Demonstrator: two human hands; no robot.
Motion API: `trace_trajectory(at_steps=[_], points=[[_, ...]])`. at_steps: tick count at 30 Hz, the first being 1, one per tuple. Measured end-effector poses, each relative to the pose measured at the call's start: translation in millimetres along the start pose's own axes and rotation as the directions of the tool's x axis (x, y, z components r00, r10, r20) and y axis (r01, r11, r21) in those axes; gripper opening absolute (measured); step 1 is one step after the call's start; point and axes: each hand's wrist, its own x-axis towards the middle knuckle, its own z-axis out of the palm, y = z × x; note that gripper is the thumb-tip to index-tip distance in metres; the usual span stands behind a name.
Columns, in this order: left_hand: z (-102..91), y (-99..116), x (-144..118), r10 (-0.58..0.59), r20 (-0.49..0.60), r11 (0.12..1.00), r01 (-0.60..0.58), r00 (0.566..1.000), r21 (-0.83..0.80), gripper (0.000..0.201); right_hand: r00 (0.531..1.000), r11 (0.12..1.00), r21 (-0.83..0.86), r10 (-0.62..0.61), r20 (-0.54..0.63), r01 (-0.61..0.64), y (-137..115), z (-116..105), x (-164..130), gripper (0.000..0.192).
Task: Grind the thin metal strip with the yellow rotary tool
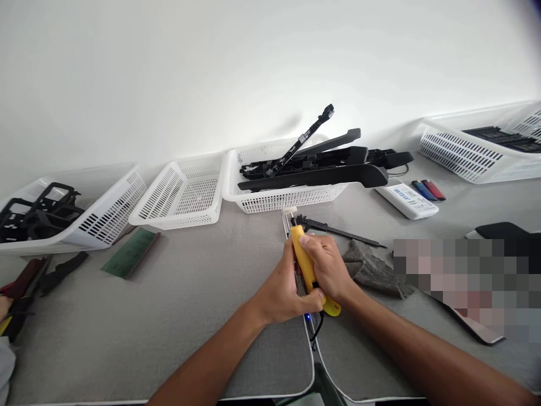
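Both my hands are closed around a yellow handheld rotary tool [305, 262] with a dark collar and a pale bit [289, 211] at its far end. My left hand [281, 287] wraps its left side, thumb across the lower body. Along the upper right side lies my right hand [327, 262], its thumb near the front. A black cord [320, 326] leaves the tool's rear, beside a small blue light [308, 317]. Just beyond my right hand are a dark caliper [338, 230] and a crumpled grey cloth [372, 269].
White baskets line the wall; the middle basket [291, 198] holds long black plastic trim parts [313, 175]. A green abrasive sheet [131, 254] lies left. At right are a white box [406, 198], two lighters [429, 190] and a blurred-out phone-like slab [482, 327]. Another person's hand [4, 307] shows far left.
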Motion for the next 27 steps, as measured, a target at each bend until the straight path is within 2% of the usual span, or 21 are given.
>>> trace_trajectory(at_steps=[5,10,12,16,21,27], points=[[-0.7,-1.5,0.9,0.019,0.012,1.000,-0.019,1.000,-0.020,0.078,1.000,1.000,0.000,0.010,0.013,-0.010,1.3,-0.4,0.8,0.050],[-2.4,-0.6,0.3,0.047,-0.003,0.999,-0.047,0.999,-0.024,0.054,1.000,1.000,0.019,0.015,0.005,-0.016,-2.3,0.3,0.2,0.048],[-2.8,0.1,-0.1,0.051,-0.007,0.999,-0.051,0.999,-0.016,0.052,1.000,1.000,0.020,0.018,0.005,-0.018,-3.5,0.4,0.1,0.049],[-2.9,0.3,-0.1,0.061,-0.016,0.998,-0.061,0.998,0.009,0.060,1.000,0.999,0.027,0.026,0.009,-0.027,-2.5,0.9,-0.2,0.052],[-1.8,-2.3,1.0,0.105,-0.042,0.994,-0.104,0.994,0.019,0.062,0.996,0.989,0.122,0.087,-0.031,-0.083,2.3,1.6,-1.2,0.056],[-1.6,-5.6,0.5,0.084,-0.078,0.996,-0.081,0.993,0.034,0.088,1.000,0.993,0.117,0.020,0.014,-0.022,1.8,1.9,-1.7,0.048]])
